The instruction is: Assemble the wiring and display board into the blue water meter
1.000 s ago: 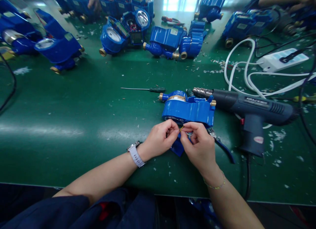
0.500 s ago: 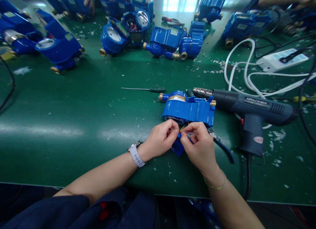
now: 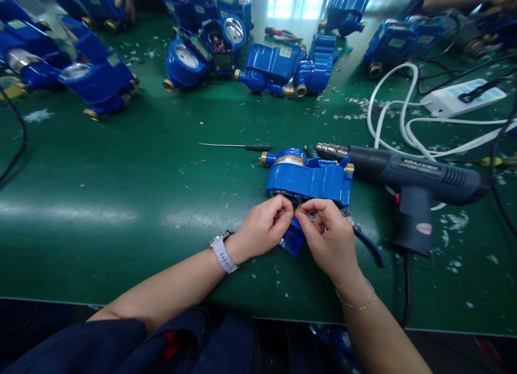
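A blue water meter (image 3: 309, 181) with brass pipe ends lies on its side in front of me. At its near edge, my left hand (image 3: 270, 223) and my right hand (image 3: 328, 231) are pinched close together on thin wires. A yellow wire (image 3: 298, 207) shows between the fingertips; the exact ends are hidden by the fingers. Below them a blue flap or cover (image 3: 292, 238) lies on the bench. Pliers (image 3: 369, 246) with dark blue handles rest beside my right hand, their jaws partly hidden.
A heat gun (image 3: 404, 175) lies to the right, its nozzle by the meter. A screwdriver (image 3: 246, 146) lies beyond the meter. White cable joins a power strip (image 3: 464, 98). Several blue meters (image 3: 269, 62) stand farther back on the green bench (image 3: 121, 164). Another person's hand (image 3: 126, 1) is at the far left.
My right hand has shifted slightly right, and more of the blue flap shows between the hands. The meter stays put. The other person's hand at far left moved left.
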{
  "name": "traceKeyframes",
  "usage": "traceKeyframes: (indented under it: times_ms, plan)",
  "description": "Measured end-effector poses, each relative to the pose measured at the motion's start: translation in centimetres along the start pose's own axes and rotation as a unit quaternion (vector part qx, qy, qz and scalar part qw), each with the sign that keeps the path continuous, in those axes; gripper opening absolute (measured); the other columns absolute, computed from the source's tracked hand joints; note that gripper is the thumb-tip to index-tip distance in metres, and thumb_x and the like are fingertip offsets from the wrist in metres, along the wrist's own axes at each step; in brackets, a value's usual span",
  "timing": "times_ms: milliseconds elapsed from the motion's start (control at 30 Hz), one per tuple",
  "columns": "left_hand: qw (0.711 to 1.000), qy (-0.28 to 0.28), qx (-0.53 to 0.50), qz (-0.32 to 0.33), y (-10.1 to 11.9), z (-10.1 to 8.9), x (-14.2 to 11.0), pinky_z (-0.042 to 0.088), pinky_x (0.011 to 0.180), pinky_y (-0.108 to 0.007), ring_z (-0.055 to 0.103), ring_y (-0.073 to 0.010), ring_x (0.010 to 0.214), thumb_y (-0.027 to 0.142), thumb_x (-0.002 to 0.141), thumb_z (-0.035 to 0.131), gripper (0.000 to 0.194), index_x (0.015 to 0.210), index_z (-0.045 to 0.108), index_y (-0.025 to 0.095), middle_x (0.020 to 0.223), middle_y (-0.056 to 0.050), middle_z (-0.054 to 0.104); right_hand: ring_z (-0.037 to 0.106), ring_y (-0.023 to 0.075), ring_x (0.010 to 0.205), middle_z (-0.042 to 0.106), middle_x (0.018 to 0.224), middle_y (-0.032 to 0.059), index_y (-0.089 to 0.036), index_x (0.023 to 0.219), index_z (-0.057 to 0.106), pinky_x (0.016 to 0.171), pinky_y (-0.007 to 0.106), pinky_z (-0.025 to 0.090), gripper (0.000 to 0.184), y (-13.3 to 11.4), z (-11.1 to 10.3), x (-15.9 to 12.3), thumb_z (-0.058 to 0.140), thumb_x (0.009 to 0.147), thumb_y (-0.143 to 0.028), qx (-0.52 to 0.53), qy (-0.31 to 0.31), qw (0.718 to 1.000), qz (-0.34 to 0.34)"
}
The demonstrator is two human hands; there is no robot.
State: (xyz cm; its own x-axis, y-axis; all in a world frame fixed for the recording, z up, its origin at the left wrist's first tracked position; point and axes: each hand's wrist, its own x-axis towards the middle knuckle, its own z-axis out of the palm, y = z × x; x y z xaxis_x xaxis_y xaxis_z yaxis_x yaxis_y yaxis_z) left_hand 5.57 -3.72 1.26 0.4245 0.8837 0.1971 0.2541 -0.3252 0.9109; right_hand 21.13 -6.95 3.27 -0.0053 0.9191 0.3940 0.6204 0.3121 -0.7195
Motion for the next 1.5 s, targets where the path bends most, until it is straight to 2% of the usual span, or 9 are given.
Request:
traceKeyframes:
  times_ms: [400,600,700,833,1067,1167,1267,1367,1500]
  plan:
    - [1.0,-0.003,0.003,-0.01,-0.01,-0.04,0.07,0.036,0.062,-0.024,0.046,-0.0101,0.063,0.02,0.092,0.045,0.011,0.083,0.05,0.018,0.071,0.003,0.051,0.045,0.009,0.051,0.057,0.079,-0.0022,-0.021,0.09,0.053,0.05,0.023,0.039,0.008,0.31,-0.16,-0.01,0.054,0.09,-0.013,0.028,-0.042,0.999,0.002]
    - [0.999,0.009,-0.037,-0.027,0.1,0.05,0.25,0.034,0.054,-0.021,0.042,-0.0078,0.055,0.025,0.087,0.058,0.009,0.087,0.058,0.017,0.065,0.005,0.049,0.05,0.0097,0.054,0.062,0.082,0.0002,-0.02,0.094,0.059,0.05,0.023,0.04,0.007,0.23,-0.5,-0.2,0.056,0.09,-0.015,0.017,-0.02,1.0,0.013]
    - [0.997,0.027,-0.058,-0.037,0.15,0.0,0.36,0.036,0.054,-0.02,0.046,-0.0077,0.056,0.028,0.088,0.057,0.015,0.079,0.059,0.015,0.067,0.003,0.056,0.054,0.01,0.054,0.065,0.08,0.0001,-0.02,0.096,0.059,0.051,0.023,0.043,0.01,0.14,-0.51,-0.16,0.055,0.09,-0.014,0.02,-0.013,1.0,0.011]
    - [0.994,0.026,-0.087,-0.057,0.09,-0.14,0.36,0.038,0.055,-0.021,0.049,-0.0089,0.059,0.029,0.088,0.056,0.017,0.08,0.061,0.015,0.068,0.001,0.059,0.064,0.013,0.063,0.07,0.086,0.0023,-0.02,0.102,0.058,0.054,0.024,0.048,0.015,0.05,-0.48,-0.1,0.053,0.09,-0.013,0.033,-0.007,0.999,0.005]
    - [0.979,0.041,-0.167,-0.11,-0.23,0.1,0.39,0.037,0.052,-0.021,0.047,-0.0087,0.056,0.034,0.087,0.057,0.019,0.084,0.06,0.015,0.067,0.001,0.056,0.064,0.0128,0.058,0.071,0.081,0.0021,-0.019,0.105,0.059,0.051,0.024,0.048,0.017,-0.12,-0.58,-0.07,0.054,0.089,-0.014,0.028,-0.009,1.0,0.007]
    - [0.986,0.065,-0.131,-0.08,-0.12,-0.1,0.21,0.034,0.05,-0.02,0.043,-0.0074,0.052,0.025,0.086,0.056,0.01,0.088,0.059,0.016,0.062,0.004,0.05,0.063,0.0118,0.057,0.071,0.081,0.0013,-0.018,0.106,0.059,0.051,0.023,0.048,0.019,-0.03,-0.59,-0.06,0.055,0.089,-0.013,0.03,-0.01,1.0,0.002]
    - [0.997,0.062,-0.042,-0.011,0.06,-0.35,0.04,0.032,0.051,-0.02,0.04,-0.0066,0.052,0.017,0.084,0.057,0.004,0.081,0.06,0.016,0.061,0.006,0.046,0.061,0.0111,0.057,0.07,0.083,0.0007,-0.018,0.109,0.059,0.051,0.023,0.047,0.021,0.16,-0.6,-0.08,0.055,0.089,-0.012,0.029,-0.012,1.0,-0.005]
    - [0.998,0.059,0.016,0.027,0.21,-0.29,0.13,0.033,0.054,-0.021,0.041,-0.007,0.056,0.018,0.082,0.063,0.004,0.079,0.062,0.016,0.061,0.006,0.046,0.059,0.0107,0.055,0.069,0.084,0.0007,-0.018,0.11,0.06,0.052,0.023,0.047,0.022,0.23,-0.62,-0.07,0.055,0.09,-0.011,0.018,-0.014,0.999,-0.023]
    - [0.997,0.069,0.017,0.038,0.26,0.08,0.39,0.035,0.055,-0.021,0.044,-0.0075,0.056,0.021,0.084,0.066,0.009,0.077,0.064,0.016,0.063,0.005,0.051,0.061,0.0137,0.062,0.068,0.086,0.0025,-0.019,0.11,0.063,0.059,0.027,0.05,0.023,0.12,-0.71,0.12,0.052,0.092,-0.011,-0.02,-0.015,0.997,-0.078]
